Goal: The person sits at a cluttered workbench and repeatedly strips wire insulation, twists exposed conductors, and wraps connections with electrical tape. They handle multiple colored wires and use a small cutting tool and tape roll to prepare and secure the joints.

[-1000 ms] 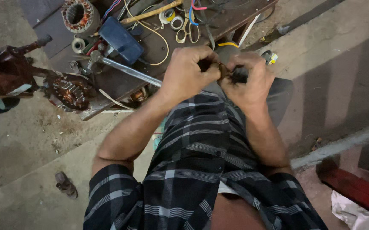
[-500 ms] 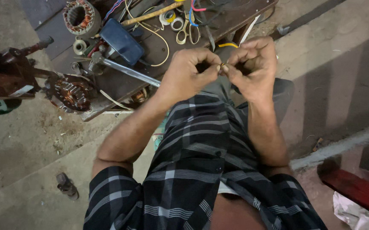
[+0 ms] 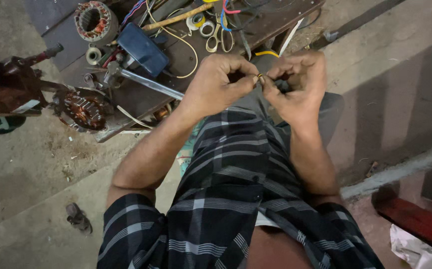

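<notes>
My left hand (image 3: 218, 82) and my right hand (image 3: 295, 84) meet in front of my chest, above my checked shirt. Between their fingertips both pinch a small brass-coloured part (image 3: 259, 77), too small to make out further. The fingers of both hands are curled tight around it. Just beyond my hands lies a dark wooden board (image 3: 191, 55) on the ground, strewn with tools.
On the board lie a motor stator with copper windings (image 3: 83, 109), a second stator ring (image 3: 95, 20), a blue box (image 3: 142, 48), a metal wrench (image 3: 148, 83), scissors (image 3: 216, 37), tape rolls and coloured wires. A dark red machine (image 3: 1, 89) stands left; a red bar (image 3: 415, 224) lower right.
My hands have risen slightly and drawn together at the fingertips; the small part now shows between them instead of being buried in my fists.
</notes>
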